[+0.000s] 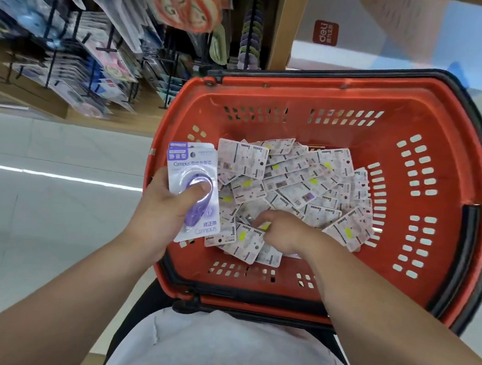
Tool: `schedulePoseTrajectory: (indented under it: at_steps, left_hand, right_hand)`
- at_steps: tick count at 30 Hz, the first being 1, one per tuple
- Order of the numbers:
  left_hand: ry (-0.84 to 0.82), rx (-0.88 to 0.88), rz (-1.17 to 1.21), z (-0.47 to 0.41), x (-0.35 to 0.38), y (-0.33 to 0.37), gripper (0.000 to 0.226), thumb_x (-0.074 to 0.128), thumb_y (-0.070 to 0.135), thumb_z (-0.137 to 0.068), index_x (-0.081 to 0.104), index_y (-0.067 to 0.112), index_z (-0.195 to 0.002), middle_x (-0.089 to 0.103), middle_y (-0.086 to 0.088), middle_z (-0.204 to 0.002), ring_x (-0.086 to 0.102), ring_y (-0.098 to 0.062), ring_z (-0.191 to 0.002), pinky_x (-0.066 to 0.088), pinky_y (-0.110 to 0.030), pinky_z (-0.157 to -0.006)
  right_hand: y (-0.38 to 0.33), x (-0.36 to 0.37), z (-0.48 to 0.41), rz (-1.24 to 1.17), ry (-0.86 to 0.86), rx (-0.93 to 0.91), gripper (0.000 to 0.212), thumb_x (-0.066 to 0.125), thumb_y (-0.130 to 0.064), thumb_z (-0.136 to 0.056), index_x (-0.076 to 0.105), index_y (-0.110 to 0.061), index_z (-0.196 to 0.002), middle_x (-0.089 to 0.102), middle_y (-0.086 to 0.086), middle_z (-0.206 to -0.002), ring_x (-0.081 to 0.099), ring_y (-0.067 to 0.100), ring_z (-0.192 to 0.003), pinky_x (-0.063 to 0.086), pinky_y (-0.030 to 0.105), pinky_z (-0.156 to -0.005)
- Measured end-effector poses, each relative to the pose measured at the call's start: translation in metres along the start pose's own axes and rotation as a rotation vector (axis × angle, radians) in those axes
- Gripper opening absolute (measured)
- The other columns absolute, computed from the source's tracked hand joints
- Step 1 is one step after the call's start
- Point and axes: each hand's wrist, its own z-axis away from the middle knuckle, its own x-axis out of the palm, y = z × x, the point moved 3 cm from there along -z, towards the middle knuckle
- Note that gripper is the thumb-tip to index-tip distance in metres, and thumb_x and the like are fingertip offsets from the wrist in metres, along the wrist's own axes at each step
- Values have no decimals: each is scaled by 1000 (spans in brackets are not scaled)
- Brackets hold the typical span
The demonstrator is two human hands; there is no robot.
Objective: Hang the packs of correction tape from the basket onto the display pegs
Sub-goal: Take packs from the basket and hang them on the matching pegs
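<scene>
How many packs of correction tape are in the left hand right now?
2: the front pack, pinned under the thumb of the left hand, and a second pack behind it, its top edge showing above. More may be hidden behind these.

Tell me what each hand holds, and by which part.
Left hand grips correction tape packs at mid-body, thumb on the blister. Right hand digs in the pile in the basket; grip cannot be told.
</scene>
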Motion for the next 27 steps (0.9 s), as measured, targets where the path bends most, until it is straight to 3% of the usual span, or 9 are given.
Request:
schedulePoseTrajectory:
  at_steps: [1, 3, 5, 9, 12, 16, 18, 23, 27]
  left_hand:
    - [8, 3, 2, 2, -4, 1, 40, 78, 24, -86, 69, 31, -124, 79, 3, -113, 77, -19, -100, 63, -42, -81]
    - [30, 9, 0, 4, -12, 3, 38, 79, 23, -86, 69, 31, -121, 79, 4, -110, 77, -18, -97, 63, -36, -73]
    - [52, 10, -11, 7, -17, 4, 31, 75, 15, -94, 69, 30, -120, 79, 6, -106, 77, -16, -94, 63, -34, -72]
    - [63, -2, -20, 10, -22, 6, 30, 72, 13, -96, 68, 27, -122, 79, 5, -106, 77, -15, -92, 63, -30, -70]
    - [49, -7, -7, 9, -22, 6, 34, 74, 14, -95, 66, 24, -127, 79, 2, -110, 78, -19, -96, 64, -36, -77]
    - [48, -7, 2, 6, -18, 6, 46, 82, 17, -87, 64, 24, -129, 79, 4, -114, 77, -21, -102, 63, -47, -87]
    - [32, -8, 0, 2, -11, 8, 52, 82, 23, -80, 65, 26, -128, 79, 5, -114, 77, -20, -102, 63, -46, -89]
    - [-16, -42, 89, -5, 15, 13, 36, 76, 17, -88, 68, 27, -122, 80, 2, -108, 76, -27, -105, 61, -43, -89]
    - [-94, -62, 219, -5, 31, 22, 30, 73, 29, -92, 71, 31, -122, 78, 0, -119, 75, -23, -111, 56, -49, -101]
  right_hand:
    - [-3, 2, -2, 13, -23, -17, 45, 50, -2, -97, 61, -21, -136, 56, -6, -102, 49, 10, -72, 37, 9, -48]
    - [-5, 7, -7, 32, -50, -68, 45, 60, -2, -91, 65, -25, -130, 57, 2, -140, 60, 18, -108, 51, 18, -79]
    - [-5, 12, -11, -68, -51, -95, 48, 73, -4, -85, 68, -25, -128, 57, 1, -143, 57, 16, -126, 47, 24, -100]
    - [-12, 6, -12, -183, 138, -214, 29, 85, -12, -81, 78, -16, -109, 70, -7, -93, 62, 2, -78, 46, 20, -75]
    - [-17, -9, -3, -263, 279, -283, 14, 83, -20, -85, 76, -8, -85, 56, -4, -66, 45, -2, -46, 34, 12, -49]
    - [-22, -41, 22, -504, 346, -337, 4, 73, -20, -94, 74, -16, -92, 70, 15, -88, 58, 11, -71, 47, 27, -63]
    - [-26, -57, 37, -657, 352, -382, 8, 65, -16, -99, 72, -19, -98, 77, 5, -93, 68, 9, -78, 52, 27, -65]
    - [-52, -68, 56, -808, 394, -509, 17, 59, -13, -103, 68, -3, -114, 77, 11, -103, 73, 17, -90, 61, 39, -77]
    - [-74, -57, 54, -806, 444, -515, 11, 62, -14, -101, 72, -16, -97, 75, 7, -89, 68, 15, -76, 55, 33, -61]
